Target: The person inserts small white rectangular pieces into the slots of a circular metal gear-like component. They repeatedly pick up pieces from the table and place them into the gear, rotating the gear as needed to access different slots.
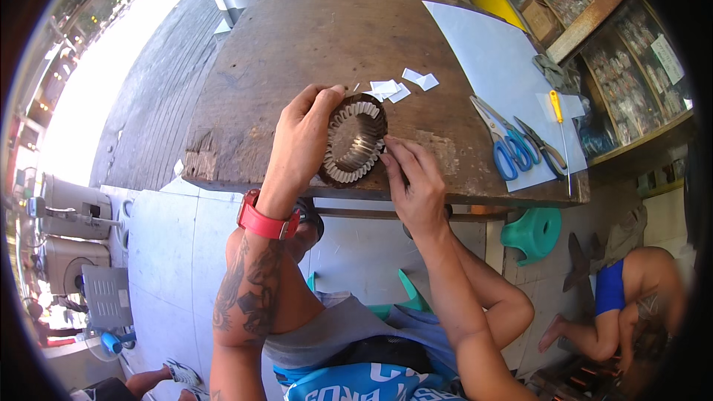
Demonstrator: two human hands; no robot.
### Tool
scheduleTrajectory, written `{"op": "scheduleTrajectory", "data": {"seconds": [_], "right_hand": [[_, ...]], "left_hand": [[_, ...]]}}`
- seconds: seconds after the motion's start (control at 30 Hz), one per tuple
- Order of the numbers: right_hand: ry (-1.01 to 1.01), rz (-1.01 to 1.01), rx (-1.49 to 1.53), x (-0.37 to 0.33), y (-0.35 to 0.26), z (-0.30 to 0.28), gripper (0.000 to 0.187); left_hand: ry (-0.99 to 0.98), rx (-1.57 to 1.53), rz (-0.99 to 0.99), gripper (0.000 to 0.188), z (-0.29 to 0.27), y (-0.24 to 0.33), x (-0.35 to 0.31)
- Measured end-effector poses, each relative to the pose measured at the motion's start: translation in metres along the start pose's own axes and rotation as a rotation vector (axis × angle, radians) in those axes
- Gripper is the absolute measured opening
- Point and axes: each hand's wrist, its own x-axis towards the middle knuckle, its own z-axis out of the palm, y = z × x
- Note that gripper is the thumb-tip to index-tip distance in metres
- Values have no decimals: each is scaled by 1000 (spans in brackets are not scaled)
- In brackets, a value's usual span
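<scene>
The left hand [303, 134] is grasping the slotted metal ring [364, 147] by its left side, and the right hand [417, 178] is bringing its fingertips together at the right rim; what they are pinching, I cannot tell. The ring, with white strips lining its slots, is facing upward near the front edge of the wooden counter [297, 37]. Small white pieces [385, 88] are lying just beyond it. Toward the right, blue-handled scissors [505, 162], pliers [548, 154] and a yellow-handled screwdriver [556, 108] are resting.
</scene>
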Motion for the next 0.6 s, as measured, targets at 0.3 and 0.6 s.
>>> {"op": "scheduleTrajectory", "data": {"seconds": [0.3,0.6], "right_hand": [[-152,82,22,-2,-7,-17,32],[-216,199,-191,70,77,-8,19]], "left_hand": [[-46,56,-63,42,2,5,2],[-46,-112,-125,43,-13,-8,6]]}}
